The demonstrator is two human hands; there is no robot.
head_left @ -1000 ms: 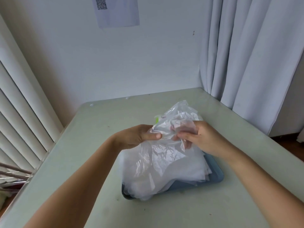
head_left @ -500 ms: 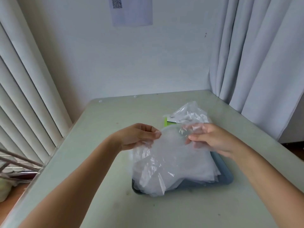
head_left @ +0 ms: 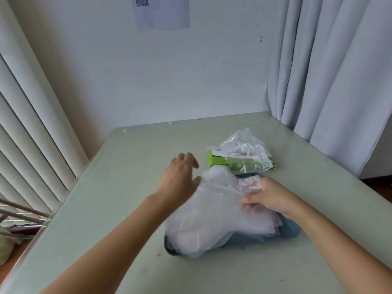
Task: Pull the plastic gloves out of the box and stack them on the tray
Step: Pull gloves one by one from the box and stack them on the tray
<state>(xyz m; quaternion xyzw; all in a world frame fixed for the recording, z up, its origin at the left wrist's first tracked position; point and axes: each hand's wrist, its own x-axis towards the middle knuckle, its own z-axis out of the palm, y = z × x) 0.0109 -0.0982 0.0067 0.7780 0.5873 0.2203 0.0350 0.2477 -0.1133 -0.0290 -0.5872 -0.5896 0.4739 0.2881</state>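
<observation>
Stacking looks well underway, judging by the pile. Closest to the camera is the blue-grey tray [head_left: 291, 231], and it's mostly buried under a stack of clear plastic gloves [head_left: 203, 234] that spills over its front-left rim. So a decent bunch are already out of the box and down.

Lying across the top of that pile is the top glove [head_left: 220, 194], a filmy sheet that doesn't look settled at its far end, though it's a bit blurry there. The right hand [head_left: 269, 198] has hold of its right edge, thumb on top and fingers curled under the plastic, a pinch really, over the right half of the tray. The left hand [head_left: 178, 179] is over the table [head_left: 106, 209] just left of the glove, fingers loosely spread and holding nothing. Its thumb is right at the glove's left edge, and I can't tell if it actually touches.

Just past the tray's far rim sits the green glove box [head_left: 229, 161], with a puff of more gloves [head_left: 241, 145] poking out the top. So not finished, I'd say, with at least a few left to pull. No way to see how many are inside. Neither hand is at the box.
</observation>
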